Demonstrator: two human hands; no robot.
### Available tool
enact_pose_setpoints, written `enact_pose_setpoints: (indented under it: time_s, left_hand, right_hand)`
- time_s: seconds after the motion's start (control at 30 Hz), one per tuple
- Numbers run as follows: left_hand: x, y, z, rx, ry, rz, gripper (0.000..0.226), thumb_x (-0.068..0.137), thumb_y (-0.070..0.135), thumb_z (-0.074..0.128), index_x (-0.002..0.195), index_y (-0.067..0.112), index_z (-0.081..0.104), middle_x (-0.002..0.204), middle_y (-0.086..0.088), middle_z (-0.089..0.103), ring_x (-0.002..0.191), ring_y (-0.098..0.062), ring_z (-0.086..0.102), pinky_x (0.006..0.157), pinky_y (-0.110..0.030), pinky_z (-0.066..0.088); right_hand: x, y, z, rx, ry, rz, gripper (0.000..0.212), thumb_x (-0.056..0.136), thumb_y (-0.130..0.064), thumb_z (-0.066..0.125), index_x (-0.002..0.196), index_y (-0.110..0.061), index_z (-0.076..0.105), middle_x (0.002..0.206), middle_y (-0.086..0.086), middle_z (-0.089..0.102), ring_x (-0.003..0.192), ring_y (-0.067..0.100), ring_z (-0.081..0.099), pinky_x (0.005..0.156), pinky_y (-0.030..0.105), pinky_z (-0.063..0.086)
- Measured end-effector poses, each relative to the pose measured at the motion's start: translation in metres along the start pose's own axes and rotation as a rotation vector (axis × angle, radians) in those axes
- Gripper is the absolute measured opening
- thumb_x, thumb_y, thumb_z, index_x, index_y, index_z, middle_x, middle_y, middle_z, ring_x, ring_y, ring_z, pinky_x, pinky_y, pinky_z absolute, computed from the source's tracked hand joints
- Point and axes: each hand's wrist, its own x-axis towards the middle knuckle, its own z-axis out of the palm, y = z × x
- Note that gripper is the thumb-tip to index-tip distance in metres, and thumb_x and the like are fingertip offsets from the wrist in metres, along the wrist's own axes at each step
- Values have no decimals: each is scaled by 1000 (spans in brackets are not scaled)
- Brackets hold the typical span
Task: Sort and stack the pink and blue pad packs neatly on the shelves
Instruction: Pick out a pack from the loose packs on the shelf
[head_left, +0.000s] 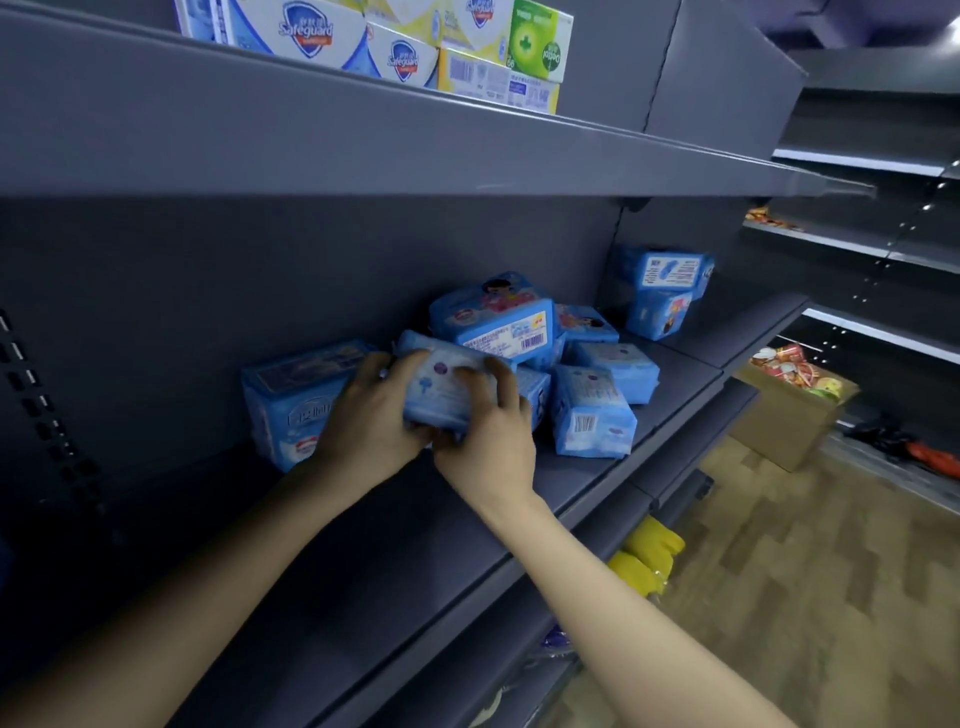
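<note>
- Both hands hold one pale blue pack (441, 389) just above the middle shelf (363, 545), about halfway back.
- Left hand (366, 421): back of the hand faces the camera and the fingers curl round the pack's left end. The grip is closed on the pack.
- Right hand (493, 431): fingers wrap over the pack's right end with the fingertips on its top face. It also grips the pack.
- The pack lies roughly level, long side running left to right. Its print is blurred.
- Left pack (291, 400): a larger blue one standing on the shelf just left of the left hand and partly hidden by it. Cannot tell whether they touch.
- Pile (498, 322): a loose heap of blue packs just behind and right of the held one, lying at mixed angles. The top one shows a barcode label and pink cartoon print.
- Front pack (592, 415): stands upright at the near right edge of the pile, barcode facing near.
- Far stack (665, 291): blue packs one on another, farther right at the same shelf level, apart from the pile.
- Top shelf: soap boxes (332, 36) in white-blue and yellow, with a green box (540, 44) at their right end.
- Lower shelf, right: yellow packs (652, 551).
- Floor, far right: a carton (779, 415) holding bright snack packets.
</note>
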Motion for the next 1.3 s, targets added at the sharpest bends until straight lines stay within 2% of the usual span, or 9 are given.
enact_pose_setpoints:
  time_s: [0.1, 0.3, 0.43, 0.5, 0.6, 0.77, 1.0, 1.17, 1.3]
  left_hand:
    - [9, 18, 4, -19, -9, 30, 74, 75, 18, 71, 141, 22, 37, 131, -12, 42, 118, -33, 46, 86, -36, 41]
    - [36, 60, 28, -89, 5, 105, 72, 74, 20, 72, 139, 21, 40, 134, -11, 43, 123, -31, 44, 93, -36, 39]
    - [60, 94, 55, -104, -38, 143, 70, 78, 23, 69, 141, 24, 37, 137, -9, 39, 124, -29, 43, 94, -33, 37]
    - [74, 111, 71, -97, -46, 159, 70, 79, 21, 67, 141, 23, 36, 137, -9, 39, 124, -28, 43, 94, -31, 36]
    - [98, 139, 98, -91, -62, 177, 71, 79, 18, 67, 142, 21, 36, 136, -11, 39, 122, -31, 44, 93, -32, 36]
    - [146, 181, 146, -97, -112, 161, 70, 77, 17, 68, 140, 20, 38, 132, -13, 41, 120, -32, 45, 94, -34, 38]
    - [215, 225, 221, 13, -222, 150, 69, 80, 19, 67, 140, 19, 34, 131, -13, 41, 118, -32, 48, 91, -35, 41]
    - [259, 241, 268, 118, -299, 127, 64, 82, 17, 64, 138, 20, 33, 129, -14, 42, 118, -32, 47, 92, -39, 44]
    - [288, 242, 296, 184, -359, 95, 64, 84, 15, 63, 140, 19, 32, 129, -15, 44, 119, -32, 47, 95, -38, 43]
  right_hand:
    - [6, 10, -12, -14, 67, 11, 66, 72, -15, 66, 135, -20, 45, 150, 1, 25, 121, 35, 37, 78, 34, 41]
    - [25, 51, -43, 56, 215, 16, 62, 67, -11, 63, 128, -13, 56, 146, 8, 39, 119, 39, 47, 83, 41, 49]
    - [40, 88, -64, 41, 271, 55, 59, 68, -7, 64, 126, -16, 58, 146, 3, 41, 119, 34, 50, 81, 35, 48]
    - [51, 109, -76, 23, 280, 72, 60, 70, -8, 64, 128, -18, 57, 146, 0, 40, 120, 32, 48, 80, 30, 42]
    - [71, 144, -94, -7, 266, 107, 61, 72, -10, 65, 131, -22, 54, 148, -2, 36, 124, 28, 45, 84, 28, 38]
    - [114, 207, -119, -13, 267, 121, 58, 72, -11, 66, 129, -20, 56, 146, -2, 40, 121, 30, 47, 90, 35, 46]
    - [174, 298, -141, -39, 153, 144, 58, 76, -11, 65, 132, -24, 54, 149, -4, 35, 127, 28, 43, 92, 33, 44]
    - [213, 355, -140, -57, 63, 139, 58, 75, -3, 57, 130, -22, 54, 148, -3, 36, 122, 30, 45, 83, 29, 42]
    - [239, 384, -130, -52, 9, 135, 56, 74, -1, 54, 127, -19, 57, 144, -3, 41, 115, 34, 49, 80, 32, 45]
